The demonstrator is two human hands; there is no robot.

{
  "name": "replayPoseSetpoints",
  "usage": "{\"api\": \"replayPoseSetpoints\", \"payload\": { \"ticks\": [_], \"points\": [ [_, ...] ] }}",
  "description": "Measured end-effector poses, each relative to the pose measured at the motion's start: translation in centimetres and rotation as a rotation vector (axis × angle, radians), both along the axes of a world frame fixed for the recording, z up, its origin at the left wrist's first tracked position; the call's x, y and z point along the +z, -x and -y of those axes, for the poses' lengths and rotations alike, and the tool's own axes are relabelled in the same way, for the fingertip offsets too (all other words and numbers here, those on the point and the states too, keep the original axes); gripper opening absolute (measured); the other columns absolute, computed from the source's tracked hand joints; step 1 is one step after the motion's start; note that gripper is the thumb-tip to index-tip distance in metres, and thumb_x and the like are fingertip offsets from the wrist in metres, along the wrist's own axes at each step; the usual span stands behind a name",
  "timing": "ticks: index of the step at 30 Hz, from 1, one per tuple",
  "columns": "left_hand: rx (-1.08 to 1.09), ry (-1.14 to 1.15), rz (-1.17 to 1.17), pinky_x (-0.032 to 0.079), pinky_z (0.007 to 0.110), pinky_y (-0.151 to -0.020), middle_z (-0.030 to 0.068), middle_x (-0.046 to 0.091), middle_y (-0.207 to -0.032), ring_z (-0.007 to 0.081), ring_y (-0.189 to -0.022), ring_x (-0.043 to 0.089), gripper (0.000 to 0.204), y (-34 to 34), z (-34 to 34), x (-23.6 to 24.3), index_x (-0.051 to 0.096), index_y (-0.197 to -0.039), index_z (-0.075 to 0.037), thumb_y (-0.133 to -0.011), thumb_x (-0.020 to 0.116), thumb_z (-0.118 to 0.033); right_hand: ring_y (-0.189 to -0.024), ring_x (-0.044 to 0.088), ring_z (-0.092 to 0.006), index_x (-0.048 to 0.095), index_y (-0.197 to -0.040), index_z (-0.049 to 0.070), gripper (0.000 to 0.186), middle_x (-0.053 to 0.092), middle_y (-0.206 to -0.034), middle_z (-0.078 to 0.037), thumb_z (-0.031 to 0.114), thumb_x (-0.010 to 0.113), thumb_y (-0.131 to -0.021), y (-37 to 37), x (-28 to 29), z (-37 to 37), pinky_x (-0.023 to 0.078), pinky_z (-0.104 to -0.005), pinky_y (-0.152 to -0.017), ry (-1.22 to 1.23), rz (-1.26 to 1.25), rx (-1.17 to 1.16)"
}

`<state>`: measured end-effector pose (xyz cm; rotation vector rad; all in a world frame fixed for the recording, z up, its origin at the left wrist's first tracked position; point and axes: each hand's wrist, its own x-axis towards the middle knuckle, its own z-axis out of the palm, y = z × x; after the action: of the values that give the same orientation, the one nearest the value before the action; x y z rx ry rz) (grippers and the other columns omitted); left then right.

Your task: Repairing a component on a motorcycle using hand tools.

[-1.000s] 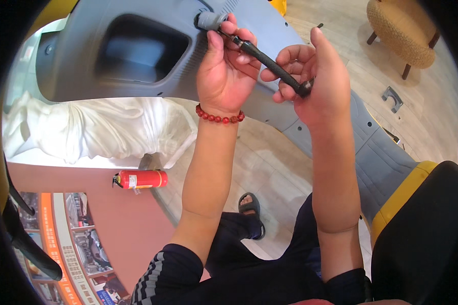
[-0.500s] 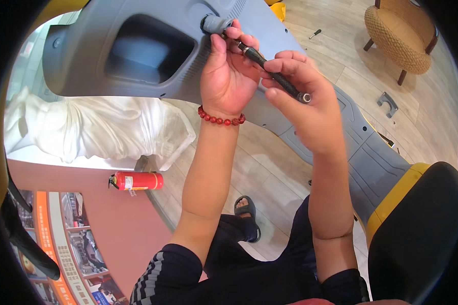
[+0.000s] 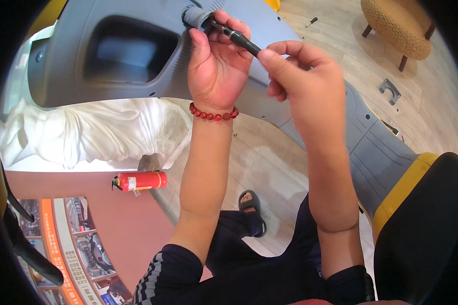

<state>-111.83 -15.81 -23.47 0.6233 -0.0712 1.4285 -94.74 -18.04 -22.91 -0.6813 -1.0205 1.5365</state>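
Below and left of the grey knob (image 3: 197,18) lies the recess (image 3: 131,51). Just below the knob, the left hand (image 3: 216,76) is half open, palm up, fingers loosely curled around the driver's tip; how firmly they hold, I cannot tell. The driver (image 3: 243,41) slants down and right from the knob. Farther right, the right hand (image 3: 305,76) has moved from loosely cradling the handle to pinching its rear, which probably gives better control for turning it.
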Motion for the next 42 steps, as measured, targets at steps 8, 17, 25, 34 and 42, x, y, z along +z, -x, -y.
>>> {"api": "replayPoseSetpoints", "payload": {
  "ticks": [8,17,25,34,42],
  "points": [
    [0.075,-0.06,-0.1,0.048,0.03,-0.084,0.0043,0.062,-0.115,0.0205,-0.113,0.055,0.041,0.0,-0.3,0.0,0.055,-0.121,-0.001,-0.097,0.058,-0.034,-0.053,0.052,-0.0113,0.067,-0.091,0.001,0.02,0.059,-0.073,-0.003,0.017,0.076,-0.082,-0.4,0.2,-1.2,0.041,-0.025,-0.049,0.148,0.016,0.099],
    [0.044,-0.044,0.017,0.048,0.037,-0.097,0.0045,0.062,-0.111,0.0218,-0.113,0.054,0.037,-0.4,-0.4,0.0,0.055,-0.118,-0.001,-0.096,0.061,-0.03,-0.068,0.055,-0.0223,0.066,-0.087,0.001,0.018,0.056,-0.088,-0.012,0.001,0.074,-0.072,0.1,0.0,-0.2,0.046,-0.0333,-0.059,-0.618,0.384,-0.424],
    [0.023,-0.049,-0.014,0.047,0.032,-0.091,0.0055,0.063,-0.112,0.0215,-0.114,0.054,0.038,0.1,-0.6,-0.1,0.056,-0.118,0.0,-0.096,0.061,-0.03,-0.069,0.057,-0.019,0.069,-0.088,0.005,0.02,0.055,-0.096,-0.008,-0.001,0.078,-0.071,1.5,-1.4,-0.3,0.047,-0.0287,-0.061,-0.787,0.499,-0.735],
    [-0.003,-0.073,-0.067,0.047,0.035,-0.094,0.0027,0.059,-0.119,0.0229,-0.119,0.048,0.04,0.7,-0.6,0.2,0.054,-0.121,-0.005,-0.087,0.071,-0.017,-0.082,0.058,-0.0193,0.067,-0.095,0.002,0.024,0.054,-0.1,-0.011,-0.011,0.067,-0.076,-0.1,-0.1,-0.2,0.049,-0.0276,-0.067,-0.736,0.344,-0.532],
    [0.059,0.001,-0.009,0.042,0.036,-0.106,0.0085,0.064,-0.119,0.0228,-0.118,0.053,0.04,0.7,-0.5,-0.1,0.058,-0.126,-0.002,-0.094,0.064,-0.025,-0.074,0.059,-0.0168,0.066,-0.098,0.002,0.017,0.058,-0.087,-0.007,0.001,0.07,-0.081,0.6,-1.5,-1.4,0.048,-0.0278,-0.06,-1.091,0.442,-0.769]
  ]
}}
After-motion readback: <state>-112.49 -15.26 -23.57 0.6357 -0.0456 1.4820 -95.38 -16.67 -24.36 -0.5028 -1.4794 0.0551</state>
